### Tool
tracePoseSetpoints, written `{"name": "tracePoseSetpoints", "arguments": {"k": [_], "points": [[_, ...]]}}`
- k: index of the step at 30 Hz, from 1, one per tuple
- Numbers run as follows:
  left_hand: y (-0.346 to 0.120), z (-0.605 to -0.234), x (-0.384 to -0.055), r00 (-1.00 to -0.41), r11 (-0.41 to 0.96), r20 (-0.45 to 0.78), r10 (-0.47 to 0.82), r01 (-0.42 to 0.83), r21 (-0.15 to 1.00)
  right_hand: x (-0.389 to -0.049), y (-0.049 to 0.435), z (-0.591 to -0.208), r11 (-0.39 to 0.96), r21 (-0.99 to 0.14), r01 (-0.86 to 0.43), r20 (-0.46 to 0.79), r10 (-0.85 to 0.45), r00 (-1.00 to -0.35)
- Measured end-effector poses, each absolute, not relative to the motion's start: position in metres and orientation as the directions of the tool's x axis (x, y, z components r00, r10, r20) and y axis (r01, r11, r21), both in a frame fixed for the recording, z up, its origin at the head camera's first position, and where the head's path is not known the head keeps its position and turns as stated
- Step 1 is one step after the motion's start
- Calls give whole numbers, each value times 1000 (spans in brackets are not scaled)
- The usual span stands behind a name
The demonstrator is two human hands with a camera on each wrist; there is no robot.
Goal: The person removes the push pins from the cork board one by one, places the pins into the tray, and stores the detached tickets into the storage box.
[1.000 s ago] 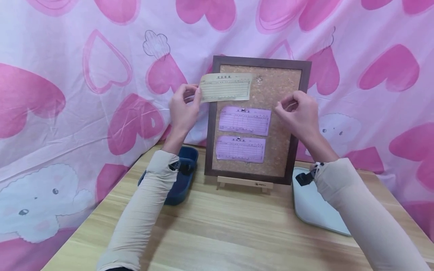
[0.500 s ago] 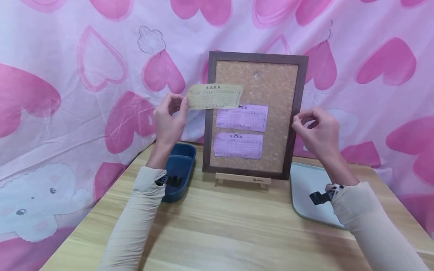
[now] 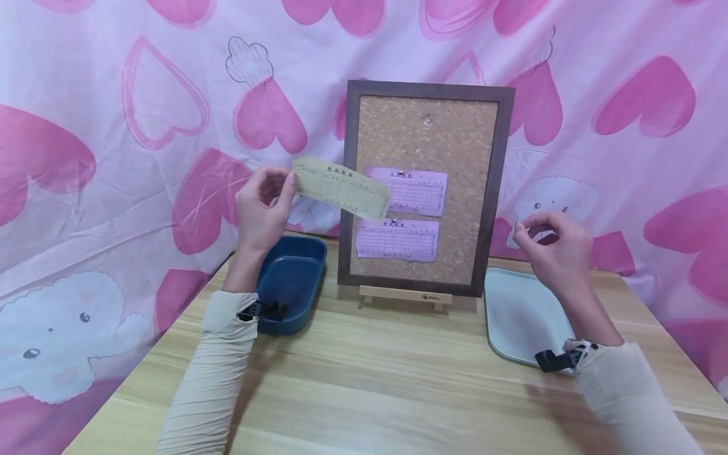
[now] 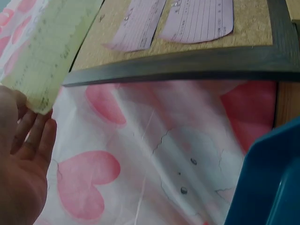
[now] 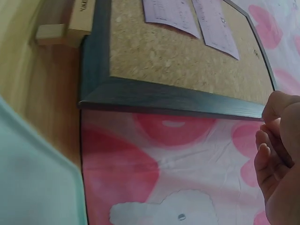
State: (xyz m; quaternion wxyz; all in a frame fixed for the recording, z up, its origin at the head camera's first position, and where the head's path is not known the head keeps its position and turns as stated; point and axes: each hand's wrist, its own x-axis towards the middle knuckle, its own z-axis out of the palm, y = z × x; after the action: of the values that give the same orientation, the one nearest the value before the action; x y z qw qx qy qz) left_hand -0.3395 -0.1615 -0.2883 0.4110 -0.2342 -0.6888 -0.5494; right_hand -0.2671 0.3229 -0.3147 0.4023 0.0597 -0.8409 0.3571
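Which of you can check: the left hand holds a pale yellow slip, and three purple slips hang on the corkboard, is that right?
Not quite: the head view shows two purple slips on the corkboard, not three. The left hand does hold a pale yellow slip.

A printed yellow slip [image 3: 342,189] is held tilted midair.

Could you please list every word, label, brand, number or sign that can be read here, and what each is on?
No text can be read with certainty.
Yellow slip: printed heading and grid, too small and blurred to read.
Upper purple slip: heading and grid, too small to read.
Lower purple slip: likewise too small.
Wooden stand: dark mark with lettering, too blurred to read.
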Motion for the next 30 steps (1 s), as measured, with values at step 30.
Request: {"name": "tracePoseSetpoints", "arguments": {"k": [30], "points": [[-188, -306, -356, -676, 109, 734, 69, 736, 668, -268, 373, -352, 778, -597, -198, 524, 190, -830]]}}
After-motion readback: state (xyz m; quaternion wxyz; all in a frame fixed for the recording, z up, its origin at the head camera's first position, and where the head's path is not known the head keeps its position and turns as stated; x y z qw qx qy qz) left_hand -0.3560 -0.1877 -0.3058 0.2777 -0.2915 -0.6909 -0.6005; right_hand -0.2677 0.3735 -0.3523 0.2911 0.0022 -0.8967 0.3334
